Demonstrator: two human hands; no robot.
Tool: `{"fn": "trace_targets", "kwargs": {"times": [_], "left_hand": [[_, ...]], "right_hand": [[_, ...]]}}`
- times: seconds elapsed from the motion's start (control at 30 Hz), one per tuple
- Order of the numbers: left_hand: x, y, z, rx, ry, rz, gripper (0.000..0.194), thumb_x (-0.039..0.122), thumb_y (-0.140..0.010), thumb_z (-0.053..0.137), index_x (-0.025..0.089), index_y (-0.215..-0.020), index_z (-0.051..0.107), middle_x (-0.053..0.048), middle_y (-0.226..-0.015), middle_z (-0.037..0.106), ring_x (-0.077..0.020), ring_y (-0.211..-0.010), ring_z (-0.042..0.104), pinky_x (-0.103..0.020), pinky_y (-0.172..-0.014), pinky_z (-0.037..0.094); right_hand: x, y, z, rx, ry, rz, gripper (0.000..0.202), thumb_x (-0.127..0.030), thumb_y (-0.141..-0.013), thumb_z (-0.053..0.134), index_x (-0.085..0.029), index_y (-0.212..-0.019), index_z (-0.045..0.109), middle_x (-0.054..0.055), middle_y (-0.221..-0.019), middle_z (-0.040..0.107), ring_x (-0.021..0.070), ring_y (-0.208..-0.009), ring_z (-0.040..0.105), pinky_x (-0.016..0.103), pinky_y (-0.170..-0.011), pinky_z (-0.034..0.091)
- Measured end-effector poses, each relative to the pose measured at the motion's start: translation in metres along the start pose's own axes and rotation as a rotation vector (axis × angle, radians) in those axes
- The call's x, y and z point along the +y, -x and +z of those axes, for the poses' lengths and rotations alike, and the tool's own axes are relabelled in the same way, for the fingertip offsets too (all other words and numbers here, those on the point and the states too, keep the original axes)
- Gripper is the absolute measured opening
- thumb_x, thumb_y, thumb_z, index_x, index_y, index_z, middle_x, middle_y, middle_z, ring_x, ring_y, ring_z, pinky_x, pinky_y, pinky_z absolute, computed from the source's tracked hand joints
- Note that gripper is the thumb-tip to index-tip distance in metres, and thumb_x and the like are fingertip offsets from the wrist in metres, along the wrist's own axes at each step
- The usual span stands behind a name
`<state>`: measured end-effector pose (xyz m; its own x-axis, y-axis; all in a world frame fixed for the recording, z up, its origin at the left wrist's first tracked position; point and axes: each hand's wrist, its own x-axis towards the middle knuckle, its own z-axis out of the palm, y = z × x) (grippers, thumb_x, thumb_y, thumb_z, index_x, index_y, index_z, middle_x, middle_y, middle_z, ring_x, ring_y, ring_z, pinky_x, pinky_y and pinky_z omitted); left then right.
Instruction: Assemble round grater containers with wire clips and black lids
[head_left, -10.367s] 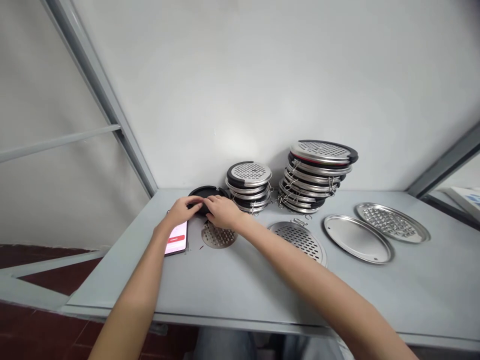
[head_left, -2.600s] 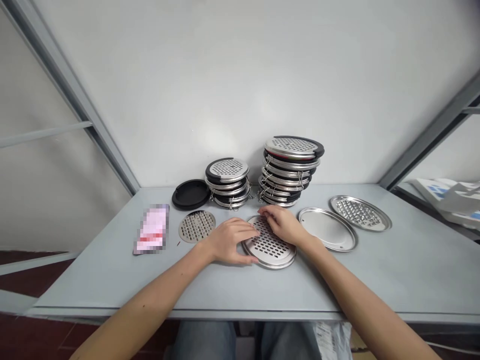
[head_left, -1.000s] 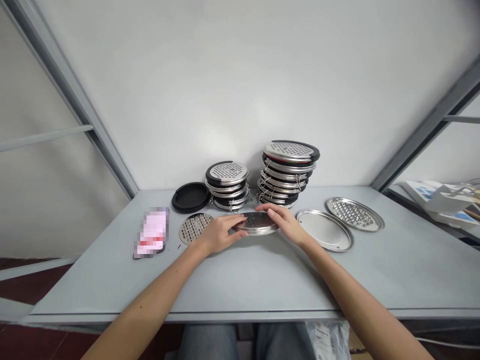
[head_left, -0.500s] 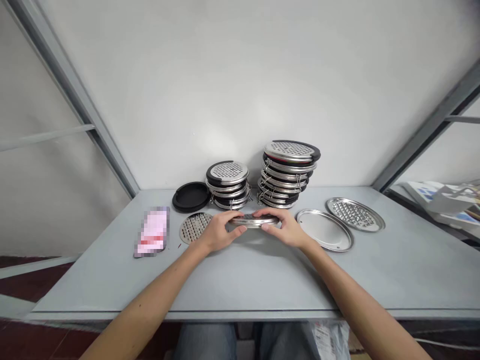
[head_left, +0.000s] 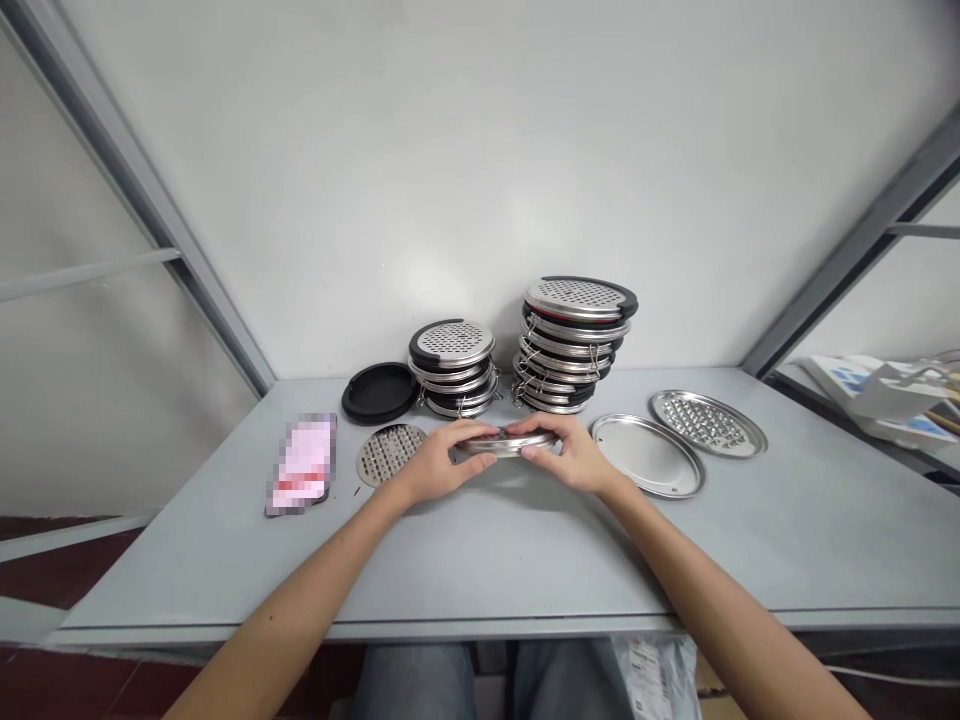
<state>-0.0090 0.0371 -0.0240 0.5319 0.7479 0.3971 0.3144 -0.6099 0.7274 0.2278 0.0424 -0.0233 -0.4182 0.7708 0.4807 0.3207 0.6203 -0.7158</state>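
Between my hands is a round metal grater disc, seen nearly edge-on just above the table. My left hand grips its left rim, fingers on top and thumb below. On the opposite rim, my right hand holds it the same way. The fingers cover part of its upper face. Left of my left hand lies a flat perforated grater plate. A shiny round metal tray is close to my right hand, with a metal grater disc with raised teeth behind it.
Two stacks of round graters with black rims and wire clips stand near the wall: a shorter stack and a taller stack. A black round lid-like piece and a blurred-out pink phone-shaped item are at the left.
Both hands keep hold of the grater disc in almost the same place. The camera view has shifted slightly; the other things stay where they were.
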Motion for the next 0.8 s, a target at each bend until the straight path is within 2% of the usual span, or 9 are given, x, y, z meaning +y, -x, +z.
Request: {"fn": "trace_targets", "kwargs": {"times": [0.17,0.27,0.37,0.47,0.57,0.67,0.8], "left_hand": [[0.000,0.001,0.001,0.008,0.083,-0.078,0.057,0.033,-0.084,0.065,0.021,-0.137,0.047,-0.012,-0.130,0.060,-0.0267,-0.115,0.058,-0.045,-0.100,0.044],[-0.001,0.003,0.002,-0.011,0.111,-0.105,0.059,0.032,-0.085,0.064,0.021,-0.139,0.045,-0.012,-0.132,0.058,-0.0267,-0.116,0.057,-0.045,-0.101,0.043],[-0.002,0.004,0.003,-0.014,0.136,-0.117,0.067,0.035,-0.086,0.064,0.023,-0.145,0.035,-0.013,-0.136,0.054,-0.0275,-0.122,0.054,-0.046,-0.104,0.040],[-0.003,0.004,0.006,0.027,0.134,-0.130,0.072,0.036,-0.086,0.064,0.022,-0.147,0.028,-0.016,-0.139,0.051,-0.0290,-0.129,0.048,-0.048,-0.106,0.038],[-0.004,0.004,0.009,0.088,0.119,-0.150,0.072,0.036,-0.086,0.063,0.020,-0.146,0.029,-0.018,-0.141,0.047,-0.0301,-0.132,0.044,-0.049,-0.107,0.037],[-0.003,0.004,0.011,0.098,0.115,-0.130,0.068,0.036,-0.086,0.063,0.020,-0.144,0.033,-0.017,-0.142,0.046,-0.0294,-0.132,0.043,-0.049,-0.108,0.037],[0.002,0.003,0.012,0.097,0.067,-0.075,0.060,0.035,-0.082,0.068,0.020,-0.136,0.045,-0.014,-0.137,0.051,-0.0282,-0.126,0.050,-0.045,-0.105,0.041]], "right_hand": [[0.000,0.000,0.000,-0.010,0.009,0.004,0.025,-0.038,-0.081,0.064,-0.017,-0.094,0.067,0.008,-0.099,0.073,0.0244,-0.090,0.068,0.036,-0.080,0.053],[0.000,0.000,0.000,-0.017,0.012,0.004,0.025,-0.039,-0.081,0.064,-0.017,-0.093,0.066,0.008,-0.097,0.073,0.0243,-0.090,0.068,0.037,-0.081,0.053],[-0.001,0.000,0.001,-0.018,0.004,-0.002,0.024,-0.039,-0.081,0.063,-0.018,-0.093,0.066,0.008,-0.098,0.073,0.0243,-0.091,0.068,0.037,-0.081,0.053],[0.000,0.000,0.002,0.004,0.013,-0.006,0.025,-0.039,-0.082,0.063,-0.018,-0.095,0.066,0.008,-0.100,0.073,0.0246,-0.092,0.068,0.037,-0.081,0.053],[0.002,0.001,0.003,0.029,0.040,-0.009,0.027,-0.039,-0.082,0.063,-0.018,-0.098,0.066,0.008,-0.100,0.073,0.0245,-0.092,0.068,0.037,-0.081,0.052],[0.001,0.002,0.002,0.019,0.081,-0.035,0.028,-0.040,-0.082,0.063,-0.018,-0.100,0.066,0.008,-0.098,0.072,0.0236,-0.090,0.068,0.035,-0.078,0.052],[0.001,0.003,-0.002,-0.007,0.209,-0.130,0.029,-0.039,-0.081,0.063,-0.018,-0.100,0.065,0.009,-0.096,0.070,0.0225,-0.085,0.066,0.034,-0.075,0.052]]}}
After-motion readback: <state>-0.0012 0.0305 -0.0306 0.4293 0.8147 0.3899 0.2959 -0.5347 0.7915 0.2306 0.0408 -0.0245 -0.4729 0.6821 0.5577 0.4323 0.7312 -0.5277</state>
